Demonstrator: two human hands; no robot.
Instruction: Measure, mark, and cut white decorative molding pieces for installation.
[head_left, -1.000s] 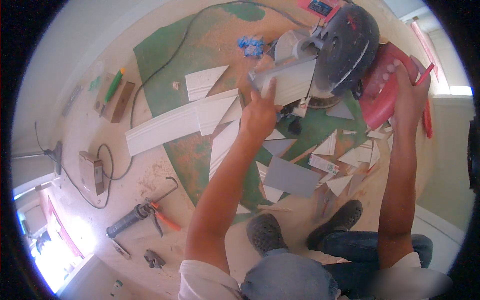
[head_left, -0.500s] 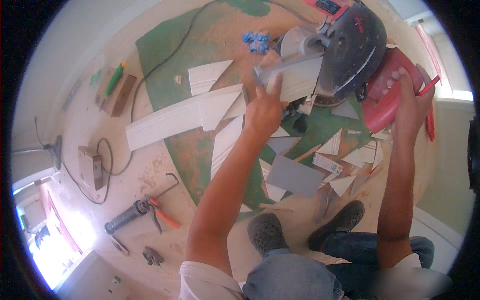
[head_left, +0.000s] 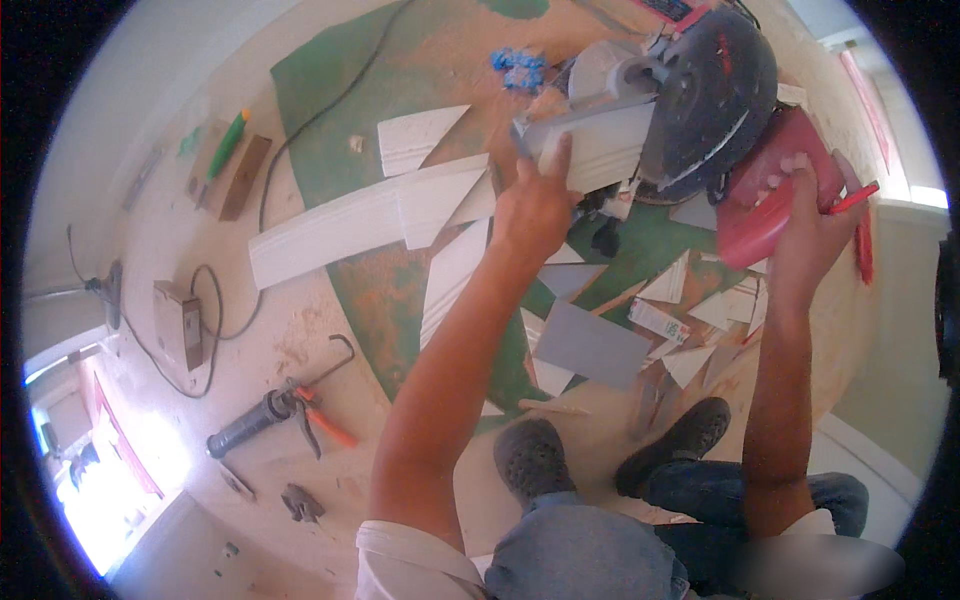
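A mitre saw with a round dark guard [head_left: 705, 110] stands at the upper right. My right hand [head_left: 808, 215] is closed round its red handle [head_left: 750, 236], fingertips showing in the handle's opening. A red pencil [head_left: 855, 197] sticks out between that hand's fingers. My left hand [head_left: 535, 208] grips a short white piece of moulding [head_left: 607, 150] on the saw, index finger stretched along its face. The moulding's right end lies against the guard, which hides the blade. Left of that hand, a long white moulding [head_left: 325, 237] and a triangular offcut [head_left: 440, 203] lie together.
Several triangular offcuts [head_left: 685, 365] and a grey flat piece [head_left: 592, 345] lie near my feet. A dusty green sheet [head_left: 350, 100] covers part of the floor. A caulking gun [head_left: 245, 425], a small cardboard box [head_left: 180, 325] and a black cable [head_left: 265, 200] lie at left.
The red handle and my right hand on it have shifted slightly left and down. My left hand stays on the short moulding. The whole view has moved a little.
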